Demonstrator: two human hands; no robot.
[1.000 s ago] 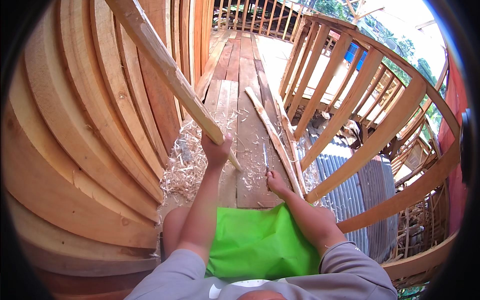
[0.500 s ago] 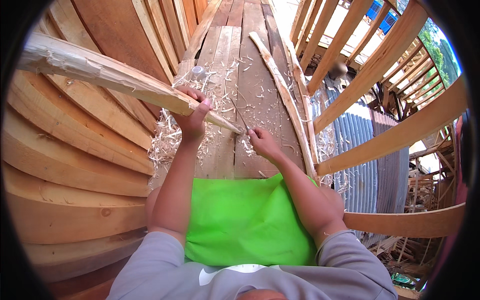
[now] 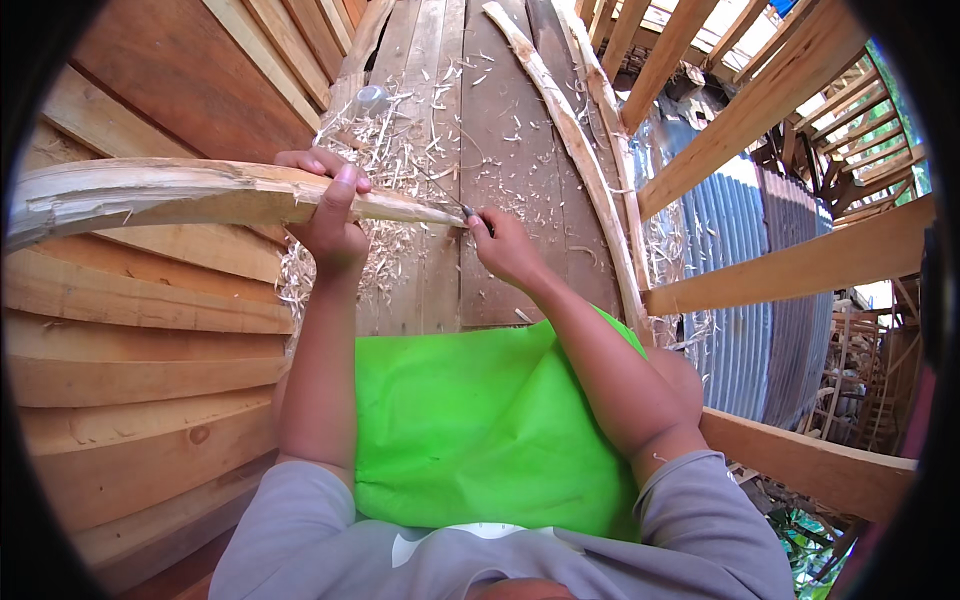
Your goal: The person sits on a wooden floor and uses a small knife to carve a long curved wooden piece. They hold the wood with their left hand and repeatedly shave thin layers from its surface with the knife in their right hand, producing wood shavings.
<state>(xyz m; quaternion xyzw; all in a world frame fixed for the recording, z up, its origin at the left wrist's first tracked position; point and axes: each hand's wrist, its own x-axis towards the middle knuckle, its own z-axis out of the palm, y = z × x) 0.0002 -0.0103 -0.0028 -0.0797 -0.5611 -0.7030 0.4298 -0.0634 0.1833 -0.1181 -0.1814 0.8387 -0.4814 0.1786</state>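
Observation:
My left hand (image 3: 333, 222) is wrapped round a long, peeled wooden pole (image 3: 170, 185), thumb on top. The pole runs off to the left and narrows to a pale, carved tip near my right hand (image 3: 503, 246). That hand is closed on the dark handle of a knife (image 3: 467, 211). Its thin blade points up and to the left, beside the pole's tip; whether the edge touches the wood I cannot tell. A bright green cloth (image 3: 480, 425) covers my lap below both hands.
Curled wood shavings (image 3: 385, 225) litter the plank floor (image 3: 490, 130). A clear cup (image 3: 371, 100) stands among them. Another rough pole (image 3: 570, 160) lies to the right. Stacked boards (image 3: 150, 345) line my left; slatted railings (image 3: 790, 255) and corrugated sheets (image 3: 735, 270) are right.
Both hands have moved up and left in view, and the pole now lies nearer level. The knife remains by its tip. The whole view has shifted a little.

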